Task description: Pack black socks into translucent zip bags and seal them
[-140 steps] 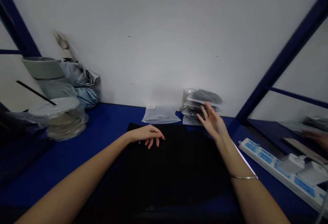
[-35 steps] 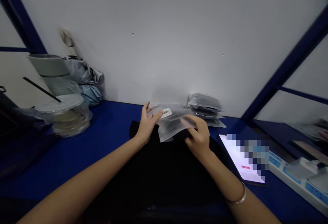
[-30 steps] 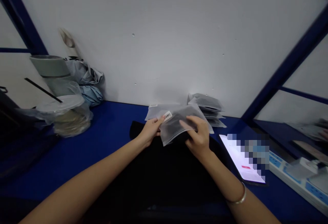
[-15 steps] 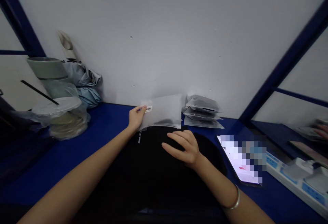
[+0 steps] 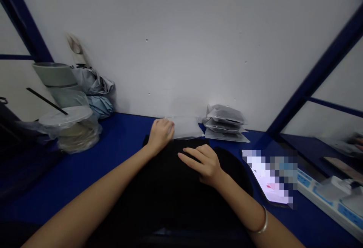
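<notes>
My left hand (image 5: 161, 135) is curled closed at the far edge of a black cloth-like item (image 5: 170, 187). It is beside the left end of a translucent zip bag (image 5: 187, 127), which lies low on the blue table near the wall. Its fingertips are hidden, so I cannot tell what they grip. My right hand (image 5: 203, 163) is over the black item with fingers stretched out and apart, holding nothing. To the right of the zip bag, several packed frosted bags (image 5: 227, 123) with dark contents are stacked.
On the left stand a lidded cup with a black straw (image 5: 70, 115), a pale green tumbler (image 5: 55, 76) and folded umbrella-like bundles (image 5: 98, 91). A lit phone (image 5: 265, 183) and a white power strip (image 5: 326, 199) lie at right. A white wall (image 5: 184, 51) closes off the back.
The zip bag has gone from tilted up against the wall to lying lower and flatter. My left hand has moved slightly right and curled; its barcode label is out of sight. My right hand barely moved.
</notes>
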Motion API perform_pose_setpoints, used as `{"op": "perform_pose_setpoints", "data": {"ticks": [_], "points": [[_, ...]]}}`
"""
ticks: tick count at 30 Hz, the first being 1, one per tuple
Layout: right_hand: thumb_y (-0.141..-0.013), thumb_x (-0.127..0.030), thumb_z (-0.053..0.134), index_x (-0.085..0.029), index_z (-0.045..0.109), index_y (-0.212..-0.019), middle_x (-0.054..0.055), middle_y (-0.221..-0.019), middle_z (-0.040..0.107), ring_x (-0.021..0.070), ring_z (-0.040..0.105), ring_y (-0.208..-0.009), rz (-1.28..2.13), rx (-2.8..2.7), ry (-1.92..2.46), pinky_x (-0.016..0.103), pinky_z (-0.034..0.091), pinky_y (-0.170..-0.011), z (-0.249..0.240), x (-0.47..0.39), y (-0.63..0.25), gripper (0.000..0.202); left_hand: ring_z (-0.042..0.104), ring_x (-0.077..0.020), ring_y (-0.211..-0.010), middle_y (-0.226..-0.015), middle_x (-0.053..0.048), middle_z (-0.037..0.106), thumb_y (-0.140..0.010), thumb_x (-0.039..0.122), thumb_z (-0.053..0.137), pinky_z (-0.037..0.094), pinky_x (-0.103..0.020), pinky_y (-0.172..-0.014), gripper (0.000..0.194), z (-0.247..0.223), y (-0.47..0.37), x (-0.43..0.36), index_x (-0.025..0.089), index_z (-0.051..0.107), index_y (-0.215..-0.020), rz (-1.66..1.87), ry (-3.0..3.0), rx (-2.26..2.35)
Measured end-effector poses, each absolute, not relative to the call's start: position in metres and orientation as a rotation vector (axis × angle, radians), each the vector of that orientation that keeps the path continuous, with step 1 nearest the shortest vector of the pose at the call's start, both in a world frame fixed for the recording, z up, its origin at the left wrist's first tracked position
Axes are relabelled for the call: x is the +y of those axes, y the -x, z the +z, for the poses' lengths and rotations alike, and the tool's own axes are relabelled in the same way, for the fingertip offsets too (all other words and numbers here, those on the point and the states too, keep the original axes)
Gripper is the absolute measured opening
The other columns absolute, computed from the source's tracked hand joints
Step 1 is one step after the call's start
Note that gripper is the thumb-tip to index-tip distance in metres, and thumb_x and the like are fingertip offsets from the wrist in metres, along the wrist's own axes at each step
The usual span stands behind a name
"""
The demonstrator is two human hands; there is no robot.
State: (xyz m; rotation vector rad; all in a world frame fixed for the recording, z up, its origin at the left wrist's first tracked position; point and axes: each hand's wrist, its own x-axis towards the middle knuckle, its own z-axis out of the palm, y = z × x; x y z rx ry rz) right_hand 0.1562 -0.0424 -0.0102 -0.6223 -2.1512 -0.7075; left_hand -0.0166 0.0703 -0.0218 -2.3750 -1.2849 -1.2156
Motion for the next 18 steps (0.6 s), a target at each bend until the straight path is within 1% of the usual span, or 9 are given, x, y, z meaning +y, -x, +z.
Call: {"op": "perform_pose_setpoints", "data": {"ticks": [3,5,9,11,12,13,15,16,18], "points": [[-0.082,-0.023,0.037,-0.018,0.061,-0.103,0.007,-0.088,0.064,0.0149,0.049,-0.068,-0.688,-2.184,0.638,0.029,0.036,-0.056,-0.011,-0.041,-0.156,0.033,0.056,-0.0245,-0.088,-0.085,-0.011,0.064,-0.084,0.033,0.040,0.033,-0.044,-0.087,0.027,-0.033,0.006,0.064,0.017,0.062,-0.086,-0.821,2.565,-1.277],[-0.081,-0.023,0.039,-0.017,0.061,-0.104,0.007,-0.088,0.064,0.0149,0.049,-0.067,-0.667,-2.193,0.659,0.029,0.036,-0.056,-0.012,-0.040,-0.156,0.032,0.053,-0.0271,-0.098,-0.094,-0.011,0.064,-0.083,0.035,0.043,0.029,-0.047,-0.091,0.026,-0.044,0.004,0.068,0.019,0.062,-0.092,-0.738,2.644,-1.286],[-0.079,-0.019,0.042,-0.016,0.061,-0.103,0.007,-0.090,0.064,0.0154,0.051,-0.068,-0.604,-2.152,0.714,0.029,0.039,-0.057,-0.013,-0.039,-0.156,0.031,0.036,-0.0304,-0.121,-0.118,-0.006,0.056,-0.081,0.027,0.048,0.019,-0.055,-0.097,0.026,-0.054,0.006,0.079,0.027,0.057,-0.105,-0.688,2.729,-1.260],[-0.077,-0.016,0.044,-0.015,0.062,-0.102,0.008,-0.089,0.065,0.0161,0.053,-0.070,-0.577,-2.109,0.744,0.029,0.041,-0.058,-0.013,-0.038,-0.156,0.031,0.031,-0.0304,-0.124,-0.123,-0.005,0.051,-0.080,0.020,0.047,0.015,-0.056,-0.098,0.028,-0.051,0.007,0.080,0.028,0.056,-0.105,-0.771,2.700,-1.213],[-0.076,-0.015,0.045,-0.014,0.062,-0.101,0.009,-0.089,0.064,0.0166,0.055,-0.071,-0.560,-2.081,0.763,0.029,0.042,-0.059,-0.014,-0.037,-0.156,0.031,0.033,-0.0297,-0.123,-0.123,-0.006,0.051,-0.079,0.017,0.046,0.015,-0.055,-0.099,0.027,-0.048,0.007,0.080,0.026,0.057,-0.103,-0.857,2.689,-1.199],[-0.075,-0.014,0.045,-0.013,0.062,-0.101,0.009,-0.089,0.064,0.0170,0.056,-0.073,-0.541,-2.048,0.788,0.029,0.044,-0.060,-0.014,-0.037,-0.156,0.031,0.037,-0.0289,-0.120,-0.119,-0.007,0.054,-0.078,0.014,0.046,0.016,-0.053,-0.099,0.026,-0.045,0.008,0.080,0.025,0.059,-0.098,-0.961,2.690,-1.201],[-0.074,-0.011,0.045,-0.014,0.062,-0.101,0.010,-0.091,0.064,0.0176,0.057,-0.078,-0.495,-1.975,0.850,0.029,0.047,-0.064,-0.015,-0.036,-0.157,0.032,0.050,-0.0269,-0.104,-0.099,-0.009,0.062,-0.075,0.011,0.048,0.026,-0.047,-0.096,0.019,-0.041,0.010,0.077,0.020,0.062,-0.083,-1.148,2.729,-1.250],[-0.073,-0.010,0.045,-0.014,0.061,-0.102,0.010,-0.092,0.063,0.0180,0.058,-0.080,-0.469,-1.938,0.882,0.029,0.048,-0.066,-0.015,-0.036,-0.157,0.033,0.055,-0.0254,-0.093,-0.086,-0.008,0.063,-0.073,0.012,0.050,0.031,-0.044,-0.091,0.015,-0.040,0.011,0.076,0.019,0.063,-0.076,-1.209,2.760,-1.279],[-0.071,-0.008,0.045,-0.016,0.060,-0.103,0.010,-0.095,0.062,0.0185,0.058,-0.084,-0.392,-1.865,0.925,0.030,0.049,-0.070,-0.016,-0.035,-0.157,0.036,0.058,-0.0217,-0.074,-0.068,-0.005,0.061,-0.069,0.015,0.055,0.040,-0.037,-0.081,0.008,-0.040,0.013,0.073,0.019,0.062,-0.065,-1.333,2.791,-1.312]]}}
